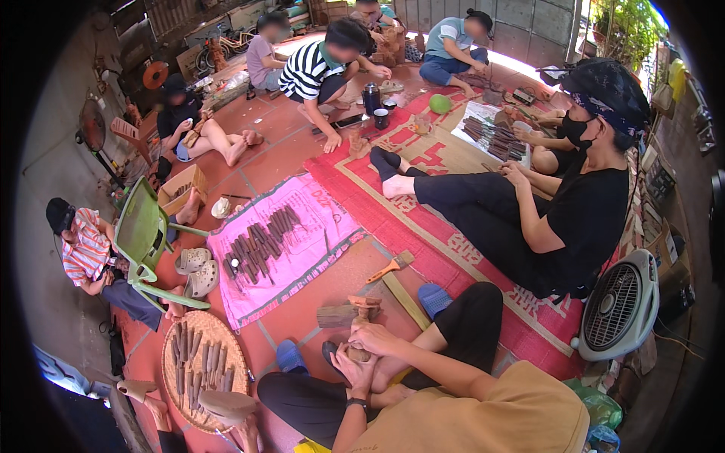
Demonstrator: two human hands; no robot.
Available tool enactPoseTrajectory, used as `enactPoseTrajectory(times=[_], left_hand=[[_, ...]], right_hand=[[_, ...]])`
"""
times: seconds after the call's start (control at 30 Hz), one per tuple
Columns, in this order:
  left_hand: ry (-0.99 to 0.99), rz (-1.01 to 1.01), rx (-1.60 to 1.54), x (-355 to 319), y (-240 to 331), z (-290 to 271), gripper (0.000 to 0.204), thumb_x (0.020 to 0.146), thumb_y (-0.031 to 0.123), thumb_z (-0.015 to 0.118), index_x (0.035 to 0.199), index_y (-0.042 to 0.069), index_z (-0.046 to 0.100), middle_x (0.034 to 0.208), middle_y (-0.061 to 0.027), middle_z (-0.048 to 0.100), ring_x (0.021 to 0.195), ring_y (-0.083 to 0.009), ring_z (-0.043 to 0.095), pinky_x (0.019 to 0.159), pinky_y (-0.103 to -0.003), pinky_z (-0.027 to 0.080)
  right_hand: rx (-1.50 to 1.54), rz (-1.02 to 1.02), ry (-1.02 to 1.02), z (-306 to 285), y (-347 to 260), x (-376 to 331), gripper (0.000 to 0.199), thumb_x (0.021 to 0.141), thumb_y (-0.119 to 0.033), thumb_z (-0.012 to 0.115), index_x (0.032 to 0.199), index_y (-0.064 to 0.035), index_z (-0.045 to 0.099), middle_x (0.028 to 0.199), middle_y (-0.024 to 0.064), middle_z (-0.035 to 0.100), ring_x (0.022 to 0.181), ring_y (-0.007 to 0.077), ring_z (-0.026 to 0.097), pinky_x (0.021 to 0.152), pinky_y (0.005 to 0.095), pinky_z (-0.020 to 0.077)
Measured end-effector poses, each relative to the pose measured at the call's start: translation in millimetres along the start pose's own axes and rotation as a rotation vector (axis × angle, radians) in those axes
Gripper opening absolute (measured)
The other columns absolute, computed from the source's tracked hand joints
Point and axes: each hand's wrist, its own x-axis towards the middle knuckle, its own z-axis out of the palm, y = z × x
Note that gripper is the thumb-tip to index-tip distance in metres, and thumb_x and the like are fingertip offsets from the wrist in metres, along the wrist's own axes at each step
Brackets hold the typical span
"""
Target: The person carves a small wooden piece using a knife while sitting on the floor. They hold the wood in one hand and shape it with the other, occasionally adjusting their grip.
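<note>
Low in the middle, my two hands work close together over my folded legs. My left hand [358, 368], a dark watch at its wrist, curls round a small brown wooden piece [359, 354]. Above it my right hand [375, 338] is closed, its fingers bent over the top; what it grips is hidden. Just beyond them stands a carved wooden piece [365, 301] beside a rough wood block [336, 315]. A brush with an orange handle [385, 270] and a flat wooden bar [405, 300] lie farther off on the tiles.
Left are a pink cloth [306, 260] with several dark sticks and a round woven tray [172, 377] of brown sticks. Blue slippers [290, 356] lie by my legs. A grey box fan [619, 302] and a person in black [589, 211] sit right. Several people work farther back.
</note>
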Motion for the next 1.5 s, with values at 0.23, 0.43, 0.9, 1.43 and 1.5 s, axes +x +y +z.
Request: enactPoseTrajectory(times=[0.23, 0.43, 0.9, 1.43, 1.5], left_hand=[[0.007, 0.000, 0.025, -0.1, -3.2, 0.5, 0.095, 0.056, 0.050, 0.092, 0.124, 0.001, 0.046, 0.128, -0.0185, 0.054, 0.132, -0.0331, 0.046, 0.120, -0.053, 0.017], [0.008, 0.032, 0.009, -0.5, -4.5, 0.4, 0.098, 0.056, 0.050, 0.092, 0.126, 0.000, 0.046, 0.129, -0.0184, 0.054, 0.132, -0.0323, 0.046, 0.120, -0.053, 0.017], [0.016, -0.018, 0.004, -0.1, 4.4, -2.8, 0.097, 0.057, 0.054, 0.090, 0.125, 0.000, 0.048, 0.126, -0.0190, 0.054, 0.131, -0.0340, 0.046, 0.120, -0.054, 0.017], [0.011, 0.012, 0.011, -3.7, 2.7, -2.9, 0.088, 0.060, 0.041, 0.089, 0.125, -0.001, 0.047, 0.125, -0.0165, 0.053, 0.130, -0.0344, 0.043, 0.120, -0.052, 0.017], [0.005, 0.011, 0.019, -2.9, 1.1, -1.2, 0.088, 0.060, 0.041, 0.089, 0.126, -0.001, 0.047, 0.124, -0.0165, 0.053, 0.130, -0.0342, 0.043, 0.120, -0.052, 0.018]], right_hand=[[0.019, -0.032, 0.041, -2.0, -1.4, -1.5, 0.016, 0.085, -0.016, 0.067, 0.095, -0.0068, 0.075, 0.097, 0.0103, 0.066, 0.094, 0.0301, 0.067, 0.077, 0.0416, 0.0535], [-0.018, -0.015, 0.022, -3.8, -7.9, 0.2, 0.012, 0.084, -0.014, 0.067, 0.092, -0.0080, 0.075, 0.096, 0.0092, 0.065, 0.094, 0.0291, 0.067, 0.078, 0.0414, 0.0532], [0.041, -0.086, 0.122, 0.7, 4.1, -3.5, 0.011, 0.084, -0.015, 0.067, 0.089, -0.0076, 0.073, 0.096, 0.0072, 0.064, 0.094, 0.0270, 0.065, 0.078, 0.0399, 0.0531], [0.088, 0.052, 0.069, 3.6, 3.0, -10.1, 0.017, 0.090, -0.016, 0.065, 0.101, -0.0093, 0.075, 0.103, 0.0089, 0.068, 0.099, 0.0284, 0.067, 0.082, 0.0407, 0.0537], [0.098, 0.046, 0.086, 6.5, 5.6, -10.0, 0.017, 0.089, -0.016, 0.065, 0.101, -0.0095, 0.075, 0.103, 0.0092, 0.068, 0.098, 0.0286, 0.067, 0.082, 0.0409, 0.0538]])
